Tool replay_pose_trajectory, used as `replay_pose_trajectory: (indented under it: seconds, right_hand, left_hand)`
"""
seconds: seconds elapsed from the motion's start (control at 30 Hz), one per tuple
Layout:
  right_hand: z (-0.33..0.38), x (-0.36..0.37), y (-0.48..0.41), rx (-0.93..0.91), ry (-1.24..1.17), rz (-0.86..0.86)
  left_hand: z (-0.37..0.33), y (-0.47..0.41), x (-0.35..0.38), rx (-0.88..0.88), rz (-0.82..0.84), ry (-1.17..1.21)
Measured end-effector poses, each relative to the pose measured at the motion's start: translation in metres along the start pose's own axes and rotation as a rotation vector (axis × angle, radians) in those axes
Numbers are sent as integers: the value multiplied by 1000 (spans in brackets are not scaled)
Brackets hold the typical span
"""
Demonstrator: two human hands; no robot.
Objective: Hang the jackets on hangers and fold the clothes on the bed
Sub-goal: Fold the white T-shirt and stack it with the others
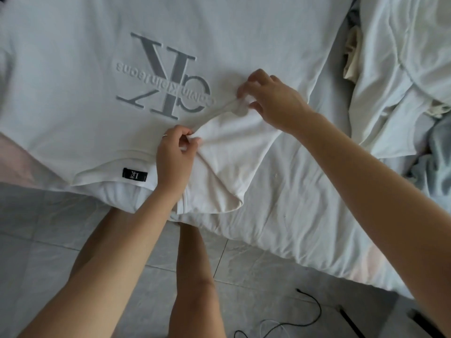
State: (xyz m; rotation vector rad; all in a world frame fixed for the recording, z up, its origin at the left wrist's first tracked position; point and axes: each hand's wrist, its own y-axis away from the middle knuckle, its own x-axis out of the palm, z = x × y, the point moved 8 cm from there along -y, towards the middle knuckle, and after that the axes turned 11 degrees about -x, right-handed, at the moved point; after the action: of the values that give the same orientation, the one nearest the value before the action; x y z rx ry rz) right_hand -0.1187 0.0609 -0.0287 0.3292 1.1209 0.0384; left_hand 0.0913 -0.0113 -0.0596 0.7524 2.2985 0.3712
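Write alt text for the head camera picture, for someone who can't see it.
A person's left hand and right hand pinch a fold at the sleeve of a white T-shirt with a big grey logo, spread flat on a bed, its collar nearest the person. Crumpled pale clothes lie at the right edge.

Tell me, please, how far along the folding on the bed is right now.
Done: the white T-shirt lies spread flat on the bed, logo up. In hand: the left hand and right hand both pinch its sleeve, seemingly for a first fold. Left: the rest of this shirt's folds and the crumpled pile of clothes at the right. No jacket or hanger shows.
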Motion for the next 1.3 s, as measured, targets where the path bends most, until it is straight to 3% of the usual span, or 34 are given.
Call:
replay_pose_trajectory:
  seconds: [0.17, 0.33, 0.4, 0.47, 0.53, 0.57, 0.67, 0.8, 0.93, 0.97, 1.03, 1.1, 1.13, 1.2, 1.3]
  right_hand:
    - [-31, -3, -16, 130, -242, -14]
    - [-42, 0, -9, 253, -328, -3]
    - [-38, 0, -5, 282, -309, -111]
    - [-25, -5, 6, 285, -141, -322]
    - [11, -3, 19, 158, 52, -485]
    - [33, 7, 22, 10, 111, -487]
    - [63, 68, 33, -366, 344, -132]
    - [-6, 63, 37, -104, 437, -40]
    - [-57, 29, 51, 397, 261, -197]
    - [-51, 24, 52, 439, 257, -255]
    - [-11, 20, 41, 224, 308, -307]
    - [29, 45, 34, -161, 391, -178]
    - [30, 57, 35, -221, 410, -101]
    - [6, 64, 36, -70, 400, -59]
    - [-24, 56, 42, 366, 309, -117]
  left_hand:
    - [12, -12, -4, -191, 53, 147]
    - [-2, -15, -9, -100, -3, 31]
    - [-15, -9, -13, -5, -105, -110]
    - [-32, 5, -4, 197, -174, -333]
    - [-40, 21, 24, 386, -79, -502]
    - [-38, 28, 39, 472, -13, -600]
    - [-15, 32, 64, 535, 132, -877]
    - [2, 18, 61, 432, 197, -1019]
    - [-1, 20, 64, 361, 227, -1032]
    - [-2, 21, 65, 350, 227, -1025]
    - [-6, 23, 64, 361, 230, -1008]
    - [-4, 23, 63, 355, 248, -1005]
    - [-2, 22, 63, 344, 258, -1008]
    - [0, 19, 63, 329, 260, -1017]
    - [-1, 16, 65, 313, 267, -1013]
